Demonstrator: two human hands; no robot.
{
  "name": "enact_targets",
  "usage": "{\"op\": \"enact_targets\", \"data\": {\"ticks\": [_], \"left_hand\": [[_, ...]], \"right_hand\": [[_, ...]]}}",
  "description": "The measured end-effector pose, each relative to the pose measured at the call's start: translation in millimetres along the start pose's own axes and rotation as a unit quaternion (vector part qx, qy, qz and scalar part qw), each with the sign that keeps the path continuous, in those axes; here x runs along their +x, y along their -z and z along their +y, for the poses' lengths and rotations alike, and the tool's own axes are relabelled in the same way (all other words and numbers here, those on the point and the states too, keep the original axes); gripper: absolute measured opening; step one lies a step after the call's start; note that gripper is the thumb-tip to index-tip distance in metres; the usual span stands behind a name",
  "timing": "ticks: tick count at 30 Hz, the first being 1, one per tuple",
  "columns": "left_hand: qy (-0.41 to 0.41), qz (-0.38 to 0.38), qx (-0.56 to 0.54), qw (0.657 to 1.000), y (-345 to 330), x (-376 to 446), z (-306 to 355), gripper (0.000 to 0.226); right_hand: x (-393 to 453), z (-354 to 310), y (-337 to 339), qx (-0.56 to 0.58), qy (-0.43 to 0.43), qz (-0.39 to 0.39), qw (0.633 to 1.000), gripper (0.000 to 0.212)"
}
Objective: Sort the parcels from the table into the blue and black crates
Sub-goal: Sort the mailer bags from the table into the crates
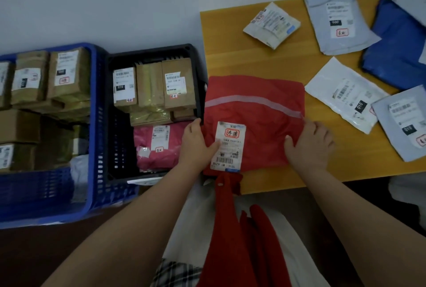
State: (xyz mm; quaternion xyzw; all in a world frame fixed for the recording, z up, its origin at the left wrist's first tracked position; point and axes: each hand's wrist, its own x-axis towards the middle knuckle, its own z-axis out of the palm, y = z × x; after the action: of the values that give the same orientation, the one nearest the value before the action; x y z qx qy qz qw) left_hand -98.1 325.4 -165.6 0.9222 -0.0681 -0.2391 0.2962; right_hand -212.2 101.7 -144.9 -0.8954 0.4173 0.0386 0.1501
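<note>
Two crates sit left of the bench: blue crate, then black crate. My left hand and right hand pinch the red parcel at the bench's near-left corner, long axis crosswise; the left is nearer both crates.

Both bare forearms reach up and forward from the bottom of the view, angling in toward each other so the hands end up side by side, a bit apart. The left hand is turned with its thumb pointing right and pressed flat, fingers reaching up along the left side and wrapped over what it holds. The right hand sits palm-down, knuckles up, thumb stuck out to the left and fingers bent downward and gripping.
</note>
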Motion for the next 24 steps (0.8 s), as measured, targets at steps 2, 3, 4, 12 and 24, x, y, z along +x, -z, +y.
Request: {"op": "enact_targets", "data": {"ticks": [2,3,4,12,24], "left_hand": [[0.016,0.012,0.002,1.0,0.3,0.6,1.7,0.086],[0.018,0.013,0.01,1.0,0.9,0.9,2.0,0.085],[0.018,0.013,0.019,1.0,2.0,1.5,1.6,0.084],[0.027,-0.018,0.018,0.999,7.9,5.4,3.6,0.085],[0.049,-0.135,-0.023,0.989,-0.6,7.0,7.7,0.107]], "right_hand": [[4.1,1.5,-0.9,0.014,-0.002,-0.017,1.0,0.065],[4.9,2.9,-1.5,0.018,-0.001,-0.028,0.999,0.066],[5.7,4.7,-2.1,0.017,0.002,-0.04,0.999,0.068],[22.8,13.0,-6.1,0.019,0.041,-0.169,0.985,0.1],[26.3,2.3,-8.9,-0.031,0.07,-0.199,0.977,0.096]]}}
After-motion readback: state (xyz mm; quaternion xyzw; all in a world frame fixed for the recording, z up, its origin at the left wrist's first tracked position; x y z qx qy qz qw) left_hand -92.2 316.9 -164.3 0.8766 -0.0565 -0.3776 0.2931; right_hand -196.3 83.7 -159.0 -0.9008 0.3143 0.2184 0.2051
